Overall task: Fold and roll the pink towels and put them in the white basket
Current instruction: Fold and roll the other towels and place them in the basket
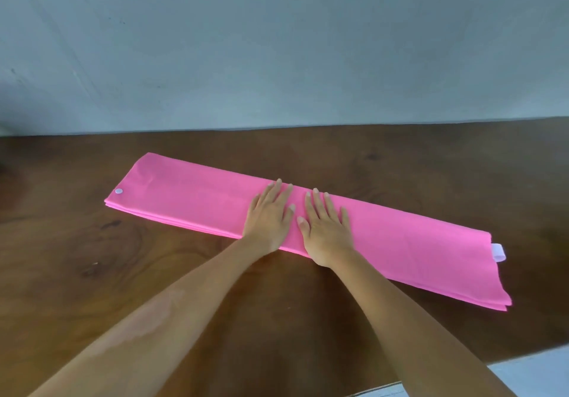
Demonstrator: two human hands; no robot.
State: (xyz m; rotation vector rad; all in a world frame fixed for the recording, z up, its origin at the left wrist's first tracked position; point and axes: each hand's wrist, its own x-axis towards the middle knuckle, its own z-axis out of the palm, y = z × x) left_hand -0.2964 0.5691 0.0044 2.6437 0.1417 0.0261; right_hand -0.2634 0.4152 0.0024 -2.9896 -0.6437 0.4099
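**Both hands flat on folded pink towel, mid-strip**

Pink towel (191,204) lies folded into a long narrow strip on the dark brown wooden surface (92,258). Strip runs diagonally: far-left end up near the wall side, near-right end lower & closer to the surface's right edge. Several layers show at the front-left edge & at the right end, stacked w/ edges roughly aligned.

Left hand (269,213) & right hand (326,227) rest palm-down on the towel, approx. at the middle of the strip, just beside each other w/ thumbs nearly touching. Left fingers (278,191) straight, held close together, pointing toward the far edge of the strip. Right fingers (320,205) straight too, slightly fanned. Neither hand grips or pinches cloth; both press flat. Both forearms bare, coming in from the bottom of the view.

Small white snap button (119,191) sits on the towel's left end, near the corner. White loop tab (498,252) sticks out past the right end, lying on the wood.

Behind the surface: plain pale grey-blue wall (277,42) w/ a few dark scuffs. A light patch (535,372) at the bottom-right corner, beyond the surface's edge; can't tell what it is.
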